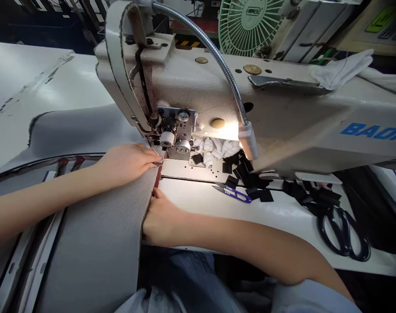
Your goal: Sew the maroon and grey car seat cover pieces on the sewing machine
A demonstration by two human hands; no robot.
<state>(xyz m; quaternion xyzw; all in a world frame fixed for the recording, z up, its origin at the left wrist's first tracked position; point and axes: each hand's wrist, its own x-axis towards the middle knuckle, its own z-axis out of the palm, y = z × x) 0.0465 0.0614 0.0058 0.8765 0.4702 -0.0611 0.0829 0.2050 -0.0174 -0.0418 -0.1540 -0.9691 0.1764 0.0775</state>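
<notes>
1. Grey fabric covers the left part of the white tabletop and hangs past its front edge; its right border, with a dark red strip, lies beside the needle area of the sewing machine.
2. Left hand: lies on top of the fabric, fingers bent and close together, just beside the needle area. Cannot tell whether they pinch the cloth or only press it.
3. Right hand: nearer the tabletop's front edge, clamped on the fabric's right border, thumb uppermost.
4. Pale rails run along the fabric at left, below the left forearm.
5. Container: dark blue bin, beyond the tabletop's far edge, at left. Contents too dark to tell.
6. Loose items: white cloth pieces heaped under the machine's arm; black pieces scattered beside them and onto the tabletop.
7. Purple-handled snips lie between the black pieces and the right hand, well in from the front edge.
8. Dark-handled scissors lie near the tabletop's front right corner, handles toward the front edge.
</notes>
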